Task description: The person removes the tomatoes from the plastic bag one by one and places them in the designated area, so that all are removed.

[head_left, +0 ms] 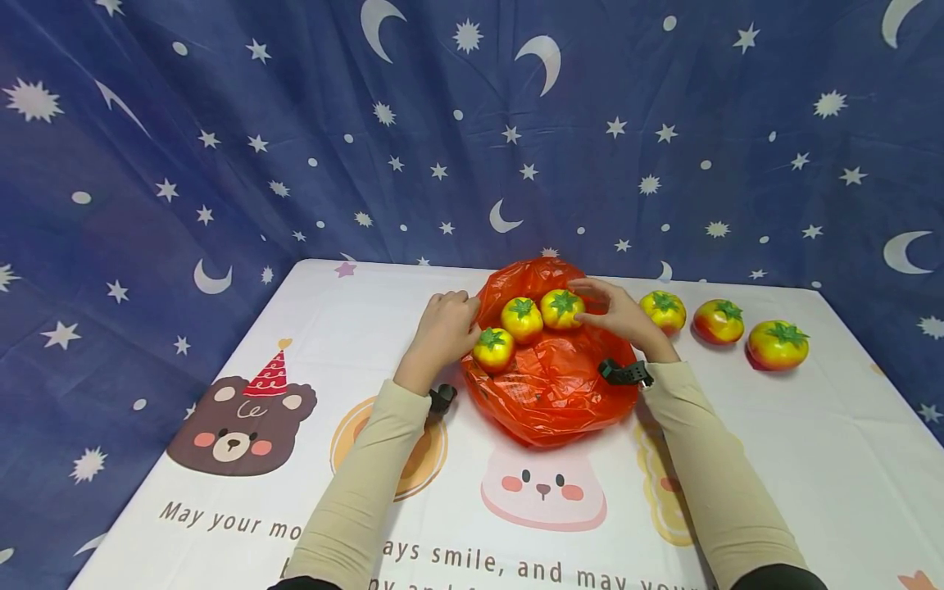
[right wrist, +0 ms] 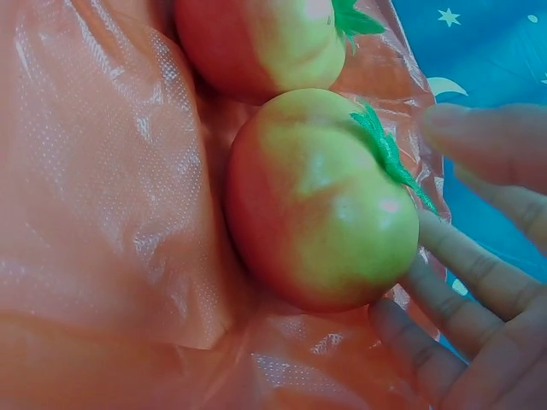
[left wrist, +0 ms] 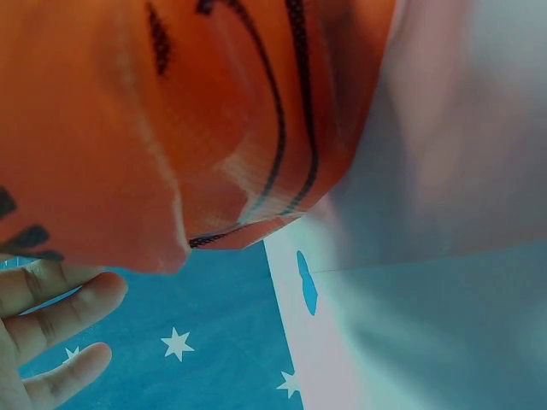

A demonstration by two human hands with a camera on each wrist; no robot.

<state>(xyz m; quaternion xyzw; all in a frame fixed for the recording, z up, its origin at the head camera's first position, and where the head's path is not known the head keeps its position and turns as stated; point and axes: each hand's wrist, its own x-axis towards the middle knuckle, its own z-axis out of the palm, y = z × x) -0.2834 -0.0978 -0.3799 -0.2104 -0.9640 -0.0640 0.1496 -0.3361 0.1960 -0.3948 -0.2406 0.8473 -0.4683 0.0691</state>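
A red plastic bag [head_left: 549,385] lies spread on the table, with three yellow-and-red tomatoes with green leafy tops on it. One is the left tomato [head_left: 493,351], one the middle tomato [head_left: 522,320], one the right tomato [head_left: 563,309]. My left hand [head_left: 445,332] holds the bag's left edge, its fingers [left wrist: 73,312] partly hidden by the plastic in the left wrist view. At the right tomato [right wrist: 320,205], my right hand [head_left: 615,311] has its fingers spread at the side, fingertips right by the skin. Its thumb stands apart from the fruit.
To the right of the bag stand three more tomatoes in a row: a near-bag tomato [head_left: 663,312], a central tomato [head_left: 718,321] and a far-right tomato [head_left: 778,345]. A white printed tablecloth [head_left: 833,475] covers the table. Behind hangs a blue star-patterned curtain [head_left: 442,123].
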